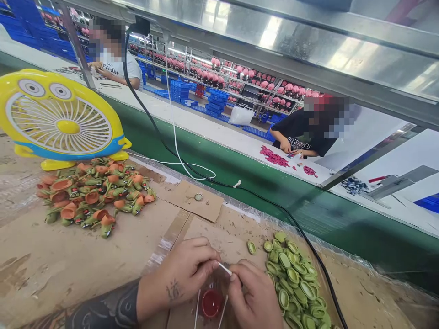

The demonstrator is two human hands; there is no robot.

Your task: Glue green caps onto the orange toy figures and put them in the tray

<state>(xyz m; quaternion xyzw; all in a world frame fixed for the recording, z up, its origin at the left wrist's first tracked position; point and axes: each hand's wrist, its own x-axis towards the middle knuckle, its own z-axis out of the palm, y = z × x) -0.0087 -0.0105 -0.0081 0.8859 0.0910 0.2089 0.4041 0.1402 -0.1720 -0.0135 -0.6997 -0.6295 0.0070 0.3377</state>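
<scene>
A thin white stick that looks like a cotton swab [224, 268] spans the gap between my two hands. My left hand [185, 272] pinches one end with thumb and forefinger, while the fingertips of my right hand [254, 292] close on the other end. Just below them stands a small cup of red liquid [211, 303], with a white stick on each side of it. Beside my right hand is a heap of green oval hollow pieces [295, 278], and one such piece [251, 247] lies apart. Green and orange small parts [92, 194] are piled at the left.
A yellow cartoon-faced fan [68, 126] stands behind the left pile. A cardboard piece [195, 199] with small bits lies mid-table. A black cable [267, 201] runs across the table's back edge and down the right. Two people work across a green-sided bench [219, 160].
</scene>
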